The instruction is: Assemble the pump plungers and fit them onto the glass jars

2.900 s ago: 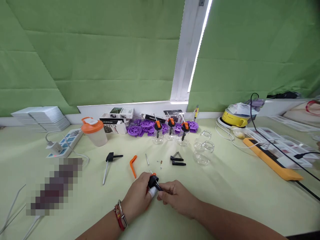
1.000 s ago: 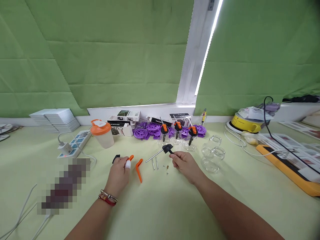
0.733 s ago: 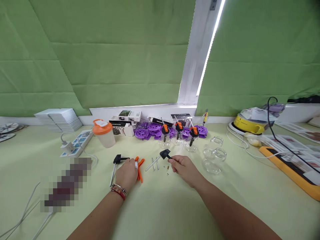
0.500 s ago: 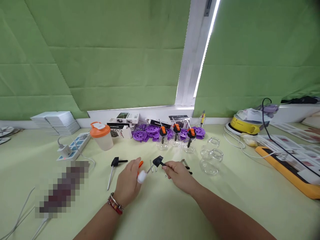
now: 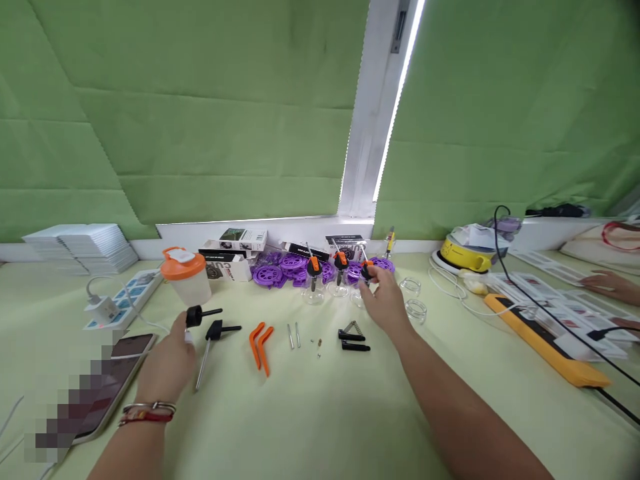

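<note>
My left hand (image 5: pixel 167 363), at the left, is closed around a part with a black head and side stem (image 5: pixel 196 315); a bit of white shows at its fingers. Just right of it lies a similar black-headed metal rod (image 5: pixel 214 331). Over at the row of small glass jars, my right hand (image 5: pixel 387 300) has its fingers around the orange-and-black top (image 5: pixel 367 272) of the rightmost one. Two more topped jars, a middle one (image 5: pixel 341 261) and a left one (image 5: pixel 314 267), stand beside it. Two orange levers (image 5: pixel 261 348) and two metal pins (image 5: pixel 294 336) lie in front.
Black handle pieces with a spring (image 5: pixel 354 339) and tiny parts (image 5: pixel 319 344) lie mid-table. Open glass jars (image 5: pixel 416 311) stand right of my right hand. Behind are purple discs (image 5: pixel 293 265), boxes and an orange-lidded cup (image 5: pixel 186 277). Another person's hand (image 5: pixel 610 285) is far right.
My left hand has moved left, carrying the black-headed part away from the middle. My right hand has let go of that part and reached up to the rightmost topped jar. The view has shifted.
</note>
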Demonstrator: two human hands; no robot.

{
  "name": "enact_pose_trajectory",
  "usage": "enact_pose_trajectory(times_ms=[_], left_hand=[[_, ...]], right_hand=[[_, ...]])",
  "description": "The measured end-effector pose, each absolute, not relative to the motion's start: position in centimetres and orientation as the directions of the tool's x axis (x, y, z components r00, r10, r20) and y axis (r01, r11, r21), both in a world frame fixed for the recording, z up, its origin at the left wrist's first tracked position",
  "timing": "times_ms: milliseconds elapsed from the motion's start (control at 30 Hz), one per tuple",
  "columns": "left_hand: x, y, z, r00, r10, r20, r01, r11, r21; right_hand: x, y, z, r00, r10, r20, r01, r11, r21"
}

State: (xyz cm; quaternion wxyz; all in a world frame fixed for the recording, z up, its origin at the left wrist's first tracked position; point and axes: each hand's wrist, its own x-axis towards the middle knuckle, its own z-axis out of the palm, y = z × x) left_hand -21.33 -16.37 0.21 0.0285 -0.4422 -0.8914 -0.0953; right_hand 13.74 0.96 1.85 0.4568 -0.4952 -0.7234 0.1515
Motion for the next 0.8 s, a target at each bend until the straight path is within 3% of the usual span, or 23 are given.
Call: enact_pose_trajectory(times_ms=[100, 300, 433, 667, 733, 800], left_hand=[[-21.7, -15.8, -1.0, -0.617, 0.785, 0.055, 0.776, 0.594, 0.213], [-21.2, -15.2, -2.5, -0.579, 0.815, -0.018, 0.793, 0.568, 0.22], [-21.0, -15.4, -1.9, -0.583, 0.811, -0.051, 0.797, 0.583, 0.157], [-21.1, -15.7, -0.7, -0.574, 0.815, -0.075, 0.81, 0.579, 0.093], [-20.4, -15.7, -0.3, -0.583, 0.812, 0.015, 0.808, 0.578, 0.113], [-18.8, -16.0, 0.2, -0.562, 0.803, 0.198, 0.825, 0.528, 0.201]], right_hand=[[14.7, 4.3, 1.2, -0.024, 0.835, 0.549, 0.682, 0.415, -0.602], [13.9, 6.7, -1.3, 0.095, 0.955, 0.279, 0.608, 0.166, -0.776], [13.6, 6.9, -2.0, 0.102, 0.973, 0.209, 0.592, 0.109, -0.799], [14.6, 4.8, 1.4, 0.198, 0.897, 0.395, 0.523, 0.244, -0.817], [14.9, 2.3, 3.3, 0.209, 0.854, 0.477, 0.506, 0.324, -0.8], [14.9, -1.1, 4.9, 0.124, 0.853, 0.506, 0.522, 0.378, -0.765]])
